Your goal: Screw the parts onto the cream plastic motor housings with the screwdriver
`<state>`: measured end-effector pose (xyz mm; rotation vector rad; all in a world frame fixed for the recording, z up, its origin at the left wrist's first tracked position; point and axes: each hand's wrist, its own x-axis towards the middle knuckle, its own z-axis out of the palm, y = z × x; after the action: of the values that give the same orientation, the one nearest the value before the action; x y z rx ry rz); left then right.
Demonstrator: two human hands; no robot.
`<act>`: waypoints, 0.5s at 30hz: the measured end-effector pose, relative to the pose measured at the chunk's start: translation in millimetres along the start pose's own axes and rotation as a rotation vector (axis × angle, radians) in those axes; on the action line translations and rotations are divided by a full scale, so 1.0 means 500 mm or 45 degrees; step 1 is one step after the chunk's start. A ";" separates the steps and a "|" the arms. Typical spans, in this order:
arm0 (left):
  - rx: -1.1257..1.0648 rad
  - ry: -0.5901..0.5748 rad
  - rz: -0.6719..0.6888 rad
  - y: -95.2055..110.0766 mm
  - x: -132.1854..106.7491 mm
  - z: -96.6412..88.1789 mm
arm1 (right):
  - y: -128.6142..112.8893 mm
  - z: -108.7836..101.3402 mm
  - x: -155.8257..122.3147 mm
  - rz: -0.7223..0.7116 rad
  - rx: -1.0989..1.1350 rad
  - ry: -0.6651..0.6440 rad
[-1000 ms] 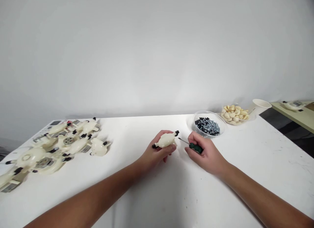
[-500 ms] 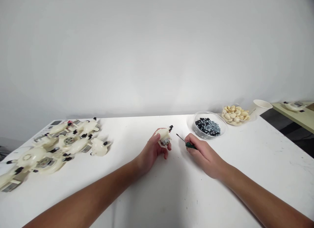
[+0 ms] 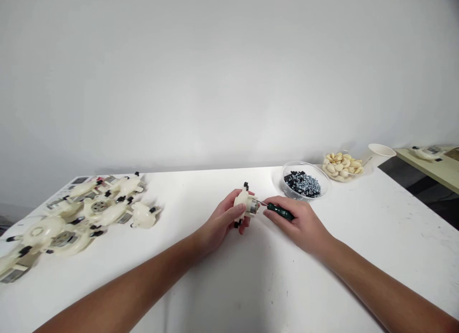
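My left hand (image 3: 222,221) is closed around a small cream plastic housing (image 3: 242,204) with black tabs and a grey metal motor end that faces right. It holds the part upright just above the white table (image 3: 229,285). My right hand (image 3: 299,222) grips a green-handled screwdriver (image 3: 278,210), whose thin metal tip touches the motor end of the housing. Both hands are close together at the table's middle.
A heap of similar cream housings (image 3: 82,211) lies at the left. A clear bowl of dark screws and clips (image 3: 303,183), a dish of cream pieces (image 3: 342,165) and a white paper cup (image 3: 379,153) stand at the back right. Another table (image 3: 435,165) is at far right.
My left hand has turned the housing from lying sideways to upright with the motor end facing right. My right hand has brought the screwdriver tip up against it.
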<state>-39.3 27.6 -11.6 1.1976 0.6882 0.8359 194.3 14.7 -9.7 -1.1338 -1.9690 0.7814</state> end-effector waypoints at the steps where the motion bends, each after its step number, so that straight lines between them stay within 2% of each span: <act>1: 0.011 -0.016 -0.003 0.000 0.000 0.000 | 0.001 0.000 0.001 -0.014 0.009 0.005; 4: -0.006 0.020 -0.042 -0.005 0.000 -0.001 | 0.002 0.000 0.001 -0.009 0.011 -0.005; 9: -0.065 0.097 -0.085 -0.008 0.003 -0.001 | 0.000 -0.001 -0.006 0.154 0.019 0.010; 15: 0.032 0.067 -0.070 0.001 -0.002 0.007 | -0.006 -0.003 -0.011 0.117 0.115 -0.011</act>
<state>-37.1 25.0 -10.4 1.1772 0.7731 0.8169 196.2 8.7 -8.3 -1.1754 -1.8799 0.9153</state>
